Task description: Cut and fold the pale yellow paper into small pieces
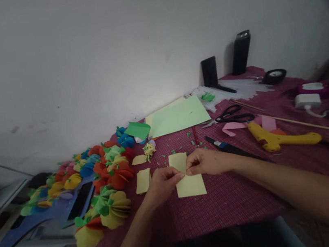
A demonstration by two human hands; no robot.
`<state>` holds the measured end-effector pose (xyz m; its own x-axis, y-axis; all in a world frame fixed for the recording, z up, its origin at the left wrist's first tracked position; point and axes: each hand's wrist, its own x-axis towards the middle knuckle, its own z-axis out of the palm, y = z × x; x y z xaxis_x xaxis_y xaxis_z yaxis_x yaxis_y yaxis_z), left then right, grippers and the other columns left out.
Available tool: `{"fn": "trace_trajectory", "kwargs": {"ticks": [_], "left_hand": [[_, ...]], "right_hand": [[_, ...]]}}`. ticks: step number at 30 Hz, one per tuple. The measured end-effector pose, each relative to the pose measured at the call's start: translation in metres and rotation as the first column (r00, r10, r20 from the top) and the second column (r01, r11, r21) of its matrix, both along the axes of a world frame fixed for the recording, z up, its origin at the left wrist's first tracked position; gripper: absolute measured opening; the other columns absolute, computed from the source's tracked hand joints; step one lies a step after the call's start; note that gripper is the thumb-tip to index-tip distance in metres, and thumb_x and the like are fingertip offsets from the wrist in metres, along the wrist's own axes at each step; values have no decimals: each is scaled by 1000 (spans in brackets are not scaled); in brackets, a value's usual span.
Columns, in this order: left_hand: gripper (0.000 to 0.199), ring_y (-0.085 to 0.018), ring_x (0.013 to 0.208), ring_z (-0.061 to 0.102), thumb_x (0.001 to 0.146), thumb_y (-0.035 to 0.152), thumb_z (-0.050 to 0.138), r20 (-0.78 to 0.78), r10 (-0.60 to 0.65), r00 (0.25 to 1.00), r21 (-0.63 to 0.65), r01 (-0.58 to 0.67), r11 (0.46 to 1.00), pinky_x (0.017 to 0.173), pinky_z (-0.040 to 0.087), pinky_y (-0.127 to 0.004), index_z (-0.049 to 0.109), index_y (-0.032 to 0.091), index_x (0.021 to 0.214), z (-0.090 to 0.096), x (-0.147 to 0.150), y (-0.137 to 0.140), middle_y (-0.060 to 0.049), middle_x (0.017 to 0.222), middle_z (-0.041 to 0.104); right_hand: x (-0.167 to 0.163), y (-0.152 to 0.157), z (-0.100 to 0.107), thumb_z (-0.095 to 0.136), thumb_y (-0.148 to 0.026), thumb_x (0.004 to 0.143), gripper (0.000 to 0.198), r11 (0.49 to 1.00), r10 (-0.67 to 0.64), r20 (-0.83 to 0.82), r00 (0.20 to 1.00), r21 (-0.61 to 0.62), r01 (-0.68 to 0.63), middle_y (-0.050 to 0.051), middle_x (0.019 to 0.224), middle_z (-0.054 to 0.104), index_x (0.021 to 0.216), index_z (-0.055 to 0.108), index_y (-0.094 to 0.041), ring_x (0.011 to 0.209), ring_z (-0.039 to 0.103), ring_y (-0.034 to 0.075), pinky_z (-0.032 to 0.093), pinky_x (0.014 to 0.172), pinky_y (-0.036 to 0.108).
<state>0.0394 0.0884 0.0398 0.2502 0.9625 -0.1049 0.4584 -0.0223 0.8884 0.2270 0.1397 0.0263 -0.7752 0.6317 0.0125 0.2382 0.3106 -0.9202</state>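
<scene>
A pale yellow sheet of paper (191, 186) lies on the cloth in front of me, part of it hidden under my fingers. My left hand (165, 183) pinches it near the middle, thumb and forefinger together. Right beside those fingertips, my right hand (203, 162) is closed in a pinch on the same paper. Small folded yellow papers (143, 181) rest to the left of my left hand, with a yellow piece (139, 159) and a crinkled yellow paper tuft (149, 151) behind them.
Colourful paper pumpkins (118, 175) crowd the left side. Green sheets (179, 117) lie at the back. On the right are black scissors (228, 116), a cutter knife (217, 142), a yellow glue gun (278, 137), a wooden stick (306, 122) and a black bottle (241, 53). Green scraps litter the cloth.
</scene>
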Motion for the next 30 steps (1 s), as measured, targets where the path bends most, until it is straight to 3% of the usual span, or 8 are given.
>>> {"fn": "trace_trajectory", "kwargs": {"ticks": [3,6,9,13,16,23,27,30], "left_hand": [[22,-8,47,46,68,33,57,79,178,981,13,-179,984,44,31,-18,59,12,60,2,-8,1,1,52,54],[28,-11,57,55,71,40,52,281,377,883,-50,-379,924,46,37,-18,59,14,77,0,-10,-6,-4,71,60],[33,-16,72,57,69,39,56,470,376,799,-182,-329,927,50,43,-22,55,16,94,-11,5,-19,-5,85,59],[34,-14,67,56,65,29,62,530,404,746,-184,-364,913,55,44,-22,56,13,94,-23,24,-24,-7,84,61],[35,-14,68,58,67,29,60,539,413,735,-131,-411,902,60,45,-25,55,12,97,-16,8,-20,-7,85,62],[36,-16,68,59,71,31,52,97,514,853,135,-523,842,59,45,-27,46,18,103,8,-83,-16,-5,89,61],[38,-20,76,58,73,24,44,-315,549,774,332,-452,828,69,42,-33,43,16,111,-5,-96,-16,-7,88,60],[40,-22,81,56,74,20,41,-436,545,716,376,-405,833,75,39,-35,42,17,114,-11,-92,-13,-8,91,59]], "right_hand": [[0,4,-3,54,-27,68,15,992,-107,-70,992,-70,102,-2,54,52,63,58,-13,49,43,8,31,48,20],[-5,6,-4,52,-30,70,18,953,-299,-177,938,-99,286,-2,55,52,63,56,-14,50,43,8,31,48,20],[-14,1,-7,50,-32,72,19,913,-407,-264,875,-135,384,-1,58,53,67,56,-15,51,44,9,33,48,21],[-23,-8,-10,50,-32,71,17,924,-360,-280,890,-239,298,-3,53,51,67,54,-16,46,44,8,32,44,20],[-23,-9,-10,53,-26,68,11,922,-318,-295,901,-319,220,-2,58,56,73,53,-16,48,47,8,35,45,19],[-21,-6,-8,50,-17,68,7,925,-301,-278,912,-319,208,0,60,59,75,52,-16,48,49,8,35,44,19],[-20,-8,-7,50,-14,67,6,938,-264,-235,935,-288,193,1,58,60,72,53,-16,49,50,9,35,44,18],[-20,-8,-6,50,-14,67,5,941,-250,-211,945,-285,185,1,57,59,70,53,-15,48,50,8,35,43,18]]}}
